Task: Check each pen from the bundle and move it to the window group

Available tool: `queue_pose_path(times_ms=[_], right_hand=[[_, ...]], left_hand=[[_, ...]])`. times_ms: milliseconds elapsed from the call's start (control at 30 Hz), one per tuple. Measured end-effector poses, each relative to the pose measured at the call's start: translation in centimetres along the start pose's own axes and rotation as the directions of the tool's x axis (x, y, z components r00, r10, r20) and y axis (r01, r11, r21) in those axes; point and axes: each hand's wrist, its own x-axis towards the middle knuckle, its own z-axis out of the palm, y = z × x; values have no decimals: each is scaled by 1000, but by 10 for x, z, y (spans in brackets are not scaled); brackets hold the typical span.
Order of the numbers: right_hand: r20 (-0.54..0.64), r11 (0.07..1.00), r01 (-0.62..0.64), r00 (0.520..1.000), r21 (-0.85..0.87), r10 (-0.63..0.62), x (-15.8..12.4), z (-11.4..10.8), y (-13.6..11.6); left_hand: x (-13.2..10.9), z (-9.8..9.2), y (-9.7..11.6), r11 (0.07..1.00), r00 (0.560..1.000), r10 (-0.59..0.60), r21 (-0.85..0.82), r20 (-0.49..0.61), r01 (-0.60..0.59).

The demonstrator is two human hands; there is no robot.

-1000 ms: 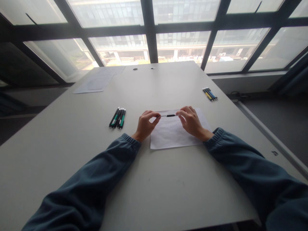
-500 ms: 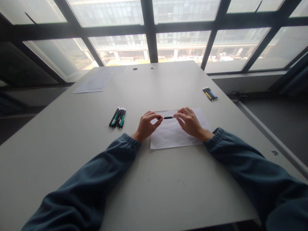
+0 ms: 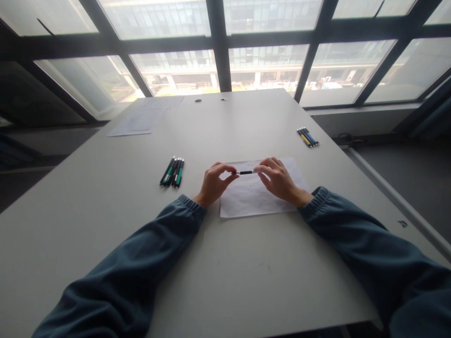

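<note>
A slim black pen (image 3: 245, 172) is held level between my two hands, over a white sheet of paper (image 3: 259, 199). My left hand (image 3: 215, 183) pinches its left end between thumb and fingertips, where a small dark piece shows at the tips. Whether that piece is joined to the pen I cannot tell. My right hand (image 3: 278, 180) closes on the pen's pale right end, which the fingers partly cover. The paper lies flat on the table beneath both hands.
Several black-and-green pens (image 3: 172, 172) lie side by side left of my left hand. Farther right, near the table's edge, rest several yellow and blue pens (image 3: 307, 137). Loose papers (image 3: 136, 119) lie at the far left of the white table (image 3: 225, 263). Windows stand behind it.
The fingertips of my left hand have shifted slightly at the pen's left end, and the dark piece there shows more. My right hand looks unmoved.
</note>
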Motion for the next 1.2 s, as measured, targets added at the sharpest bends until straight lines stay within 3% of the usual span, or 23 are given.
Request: queue_pose_path(times_ms=[333, 1200], right_hand=[[-15, 1000, -1, 1000, -3, 1, 0, -1, 0], [-7, 999, 43, 999, -25, -43, 0, -3, 0]], left_hand=[[1, -1, 3, 999, 999, 48, -25, 25, -47], [0, 0, 2, 999, 998, 34, -11, 53, -34]])
